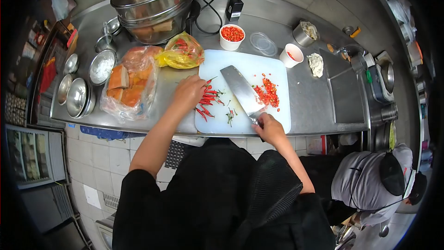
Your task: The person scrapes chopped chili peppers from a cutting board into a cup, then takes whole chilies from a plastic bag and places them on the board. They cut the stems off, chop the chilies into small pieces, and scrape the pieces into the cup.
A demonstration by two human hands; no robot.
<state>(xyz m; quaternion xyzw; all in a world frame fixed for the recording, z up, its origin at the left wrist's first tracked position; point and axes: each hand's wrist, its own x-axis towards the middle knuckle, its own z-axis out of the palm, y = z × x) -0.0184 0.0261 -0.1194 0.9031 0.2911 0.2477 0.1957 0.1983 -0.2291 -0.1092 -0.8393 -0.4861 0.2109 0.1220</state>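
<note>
My right hand point(270, 128) is wrapped round the handle of a cleaver point(241, 90), whose broad blade lies slanted across the white cutting board point(215, 62). Just right of the blade is a heap of chopped red chili point(269, 95). At the board's left side, my left hand point(190, 91) is closed, its fingertips on a red chili point(210, 82) at the top of a small pile of whole chilies point(209, 98). Some of that pile is hidden behind the hand. Cut green stems point(230, 116) lie between the pile and the blade.
Behind the board stand a tub of chopped chili point(232, 34), a clear lid point(263, 43) and a paper cup point(291, 55). Bagged bread point(132, 81), a yellow bag point(182, 52) and metal bowls point(77, 97) are on the left. A sink point(349, 97) and another person point(370, 180) are to the right.
</note>
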